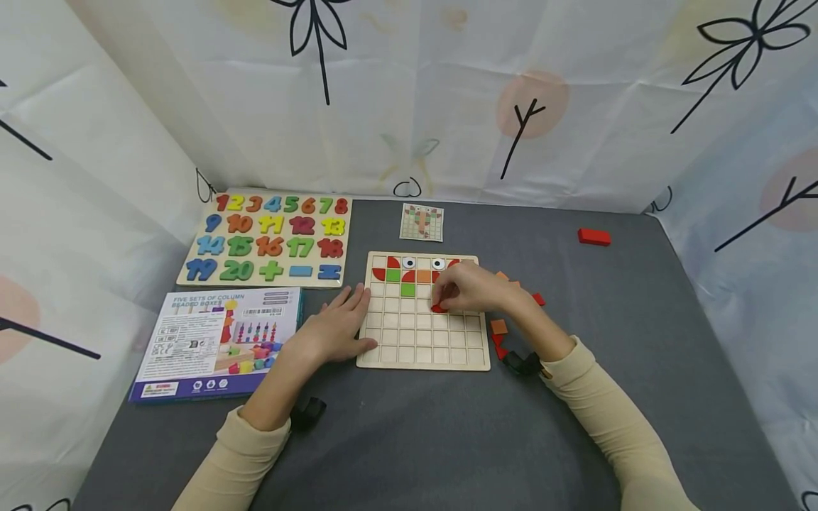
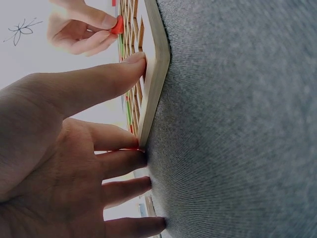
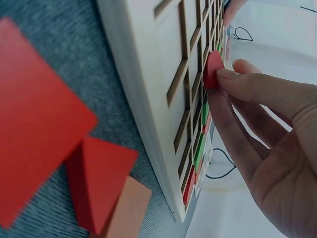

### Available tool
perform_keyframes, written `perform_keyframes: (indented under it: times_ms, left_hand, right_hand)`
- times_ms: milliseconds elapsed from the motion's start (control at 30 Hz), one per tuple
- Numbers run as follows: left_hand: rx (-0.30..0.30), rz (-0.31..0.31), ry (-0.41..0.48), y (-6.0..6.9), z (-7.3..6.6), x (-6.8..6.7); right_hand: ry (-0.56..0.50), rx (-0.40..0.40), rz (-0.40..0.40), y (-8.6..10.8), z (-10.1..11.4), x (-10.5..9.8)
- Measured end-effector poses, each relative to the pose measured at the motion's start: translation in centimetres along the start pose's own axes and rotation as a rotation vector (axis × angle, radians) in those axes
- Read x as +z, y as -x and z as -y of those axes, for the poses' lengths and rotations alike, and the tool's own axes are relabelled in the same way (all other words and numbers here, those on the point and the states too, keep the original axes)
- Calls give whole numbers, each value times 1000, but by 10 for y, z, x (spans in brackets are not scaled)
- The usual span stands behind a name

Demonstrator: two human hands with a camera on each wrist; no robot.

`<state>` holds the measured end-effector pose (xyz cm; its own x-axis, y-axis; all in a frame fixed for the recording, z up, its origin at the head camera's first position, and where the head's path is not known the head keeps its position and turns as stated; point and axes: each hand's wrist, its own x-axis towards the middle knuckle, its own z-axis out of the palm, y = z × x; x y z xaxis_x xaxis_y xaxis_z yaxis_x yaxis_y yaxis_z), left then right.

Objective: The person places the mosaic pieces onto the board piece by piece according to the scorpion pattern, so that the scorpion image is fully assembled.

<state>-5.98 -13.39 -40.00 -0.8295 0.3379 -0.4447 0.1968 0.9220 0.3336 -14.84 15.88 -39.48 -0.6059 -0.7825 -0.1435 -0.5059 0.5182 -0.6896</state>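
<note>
A wooden grid board (image 1: 422,358) lies on the grey table, its far rows partly filled with red, green, orange and eye-patterned tiles. My right hand (image 1: 473,287) pinches a small red tile (image 3: 213,69) with a rounded edge between thumb and fingertips, over the board's middle cells. In the head view, part of that red tile (image 1: 438,309) shows below the fingers. My left hand (image 1: 332,328) rests at the board's left side with fingers extended. Its thumb (image 2: 106,82) lies on the board's rim, while the other fingertips reach down beside the board.
Loose red and orange tiles (image 1: 498,326) lie right of the board, partly behind the right forearm. A pattern card (image 1: 422,222) sits beyond it. To the left are a number puzzle (image 1: 268,236) and a purple-white box (image 1: 192,341). A red block (image 1: 594,237) lies far right.
</note>
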Motion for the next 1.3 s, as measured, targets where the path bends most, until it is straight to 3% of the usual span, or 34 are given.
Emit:
perform_keyframes:
  times_ms: [233, 967, 1300]
  left_hand:
    - [-4, -2, -7, -1, 0, -1]
    - [3, -6, -8, -2, 0, 0]
    - [12, -9, 2, 0, 0, 0]
  right_hand:
    - [-4, -29, 7, -2, 0, -2]
    - [34, 21, -4, -1, 2, 1]
    - [9, -40, -55, 4, -4, -2]
